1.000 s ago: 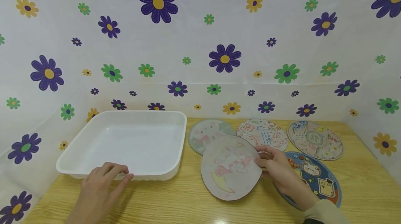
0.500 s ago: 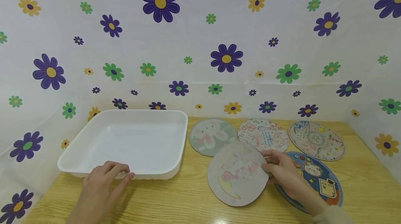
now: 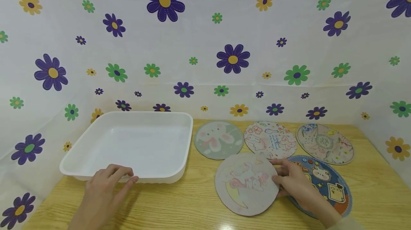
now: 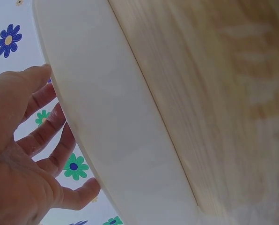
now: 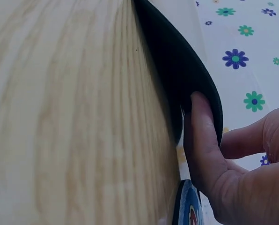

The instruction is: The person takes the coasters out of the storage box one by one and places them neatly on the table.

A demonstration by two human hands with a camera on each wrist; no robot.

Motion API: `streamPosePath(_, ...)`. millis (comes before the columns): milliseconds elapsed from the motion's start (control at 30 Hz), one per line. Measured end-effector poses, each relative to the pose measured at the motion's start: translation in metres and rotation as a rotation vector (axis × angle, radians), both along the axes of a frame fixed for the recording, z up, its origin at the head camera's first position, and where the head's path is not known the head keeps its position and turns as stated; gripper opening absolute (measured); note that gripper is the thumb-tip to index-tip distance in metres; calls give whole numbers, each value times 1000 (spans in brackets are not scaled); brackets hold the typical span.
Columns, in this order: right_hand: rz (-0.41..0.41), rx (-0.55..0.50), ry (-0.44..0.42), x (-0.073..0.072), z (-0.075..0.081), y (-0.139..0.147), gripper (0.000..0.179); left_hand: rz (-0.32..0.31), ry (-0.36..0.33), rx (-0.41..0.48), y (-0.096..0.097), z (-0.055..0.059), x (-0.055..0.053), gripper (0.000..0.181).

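My right hand [image 3: 297, 183] pinches the right edge of a round pale pink mat [image 3: 247, 190] printed with a unicorn and a yellow moon. In the right wrist view, the mat's dark underside [image 5: 191, 65] shows, tilted up from the wood, with a finger beneath it and the thumb across its edge. Partly under my right wrist lies a round blue cartoon mat [image 3: 337, 187]. At the left, my left hand [image 3: 106, 190] rests with loosely bent fingers on the near rim of a white rectangular tray [image 3: 167, 178].
A grey-green rabbit mat [image 3: 224, 148], a white mat with pink drawings [image 3: 271, 139] and a floral mat [image 3: 337, 151] lie in a row along the back of the wooden table [image 3: 179, 205]. A flower-printed curtain [image 3: 205, 44] hangs behind and at both sides.
The pink unicorn mat in my right hand has moved right and toward me, uncovering the rabbit mat. My left hand stays on the tray's rim.
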State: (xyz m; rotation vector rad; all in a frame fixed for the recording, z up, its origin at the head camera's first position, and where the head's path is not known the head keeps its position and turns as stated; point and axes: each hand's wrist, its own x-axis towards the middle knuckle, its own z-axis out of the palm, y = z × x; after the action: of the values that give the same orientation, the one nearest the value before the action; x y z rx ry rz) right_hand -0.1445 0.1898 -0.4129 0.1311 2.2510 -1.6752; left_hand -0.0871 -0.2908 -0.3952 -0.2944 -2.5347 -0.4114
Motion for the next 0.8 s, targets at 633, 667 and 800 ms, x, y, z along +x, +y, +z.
streamPosePath(633, 32, 432, 180, 6, 4, 3, 47, 18, -23, -9, 0, 2, -1, 19)
streamPosePath(667, 42, 469, 207, 6, 4, 3, 44, 17, -25, -8, 0, 2, -1, 19)
streamPosePath(800, 70, 578, 308, 5, 3, 6, 35, 15, -26, -6, 1, 2, 0, 19)
